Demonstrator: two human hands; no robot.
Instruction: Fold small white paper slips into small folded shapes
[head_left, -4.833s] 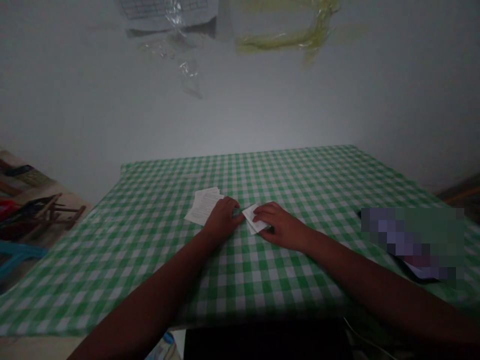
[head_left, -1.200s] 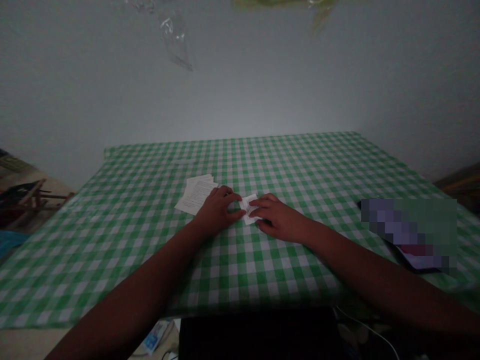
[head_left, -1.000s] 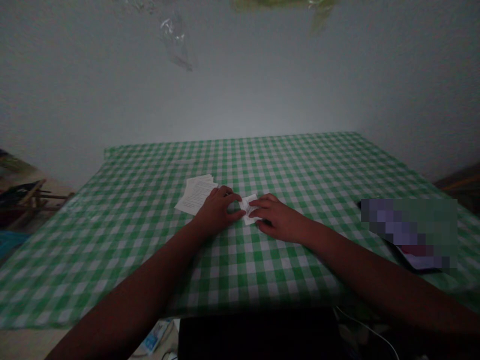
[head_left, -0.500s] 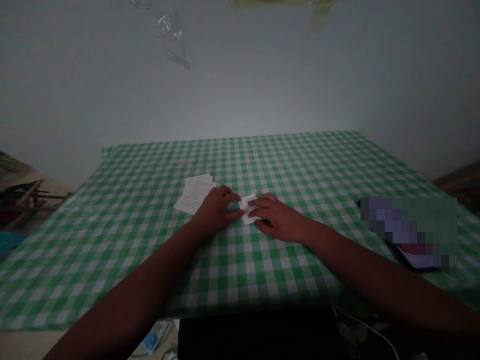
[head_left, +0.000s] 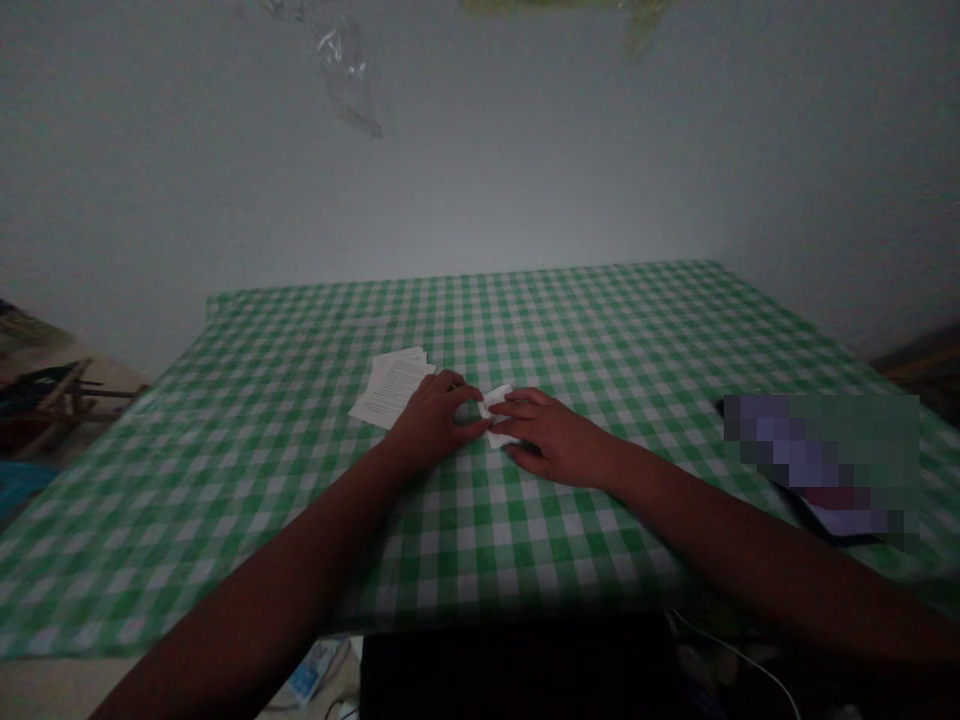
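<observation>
A small folded piece of paper (head_left: 498, 393) lies on the checked tablecloth between my hands. At its left edge, my left hand (head_left: 435, 417) holds it with thumb and index finger. From the right, my right hand (head_left: 551, 430) has its fingers laid over the paper, pressing on its right part and hiding much of it. The paper's top edge looks raised or curled. Just beyond my left hand is a small fanned stack of printed sheets (head_left: 390, 393), partly covered by that hand.
A green and white checked tablecloth (head_left: 480, 530) covers the table, which meets a pale wall (head_left: 525, 150). On the right lies a dark device (head_left: 806, 505), largely blurred by pixels. A white cable (head_left: 742, 655) hangs below the front edge. Wooden furniture (head_left: 67, 390) stands at far left.
My right fingers have shifted slightly left across the small paper, and its right side has folded over, so less print shows. My left hand stays at its edge.
</observation>
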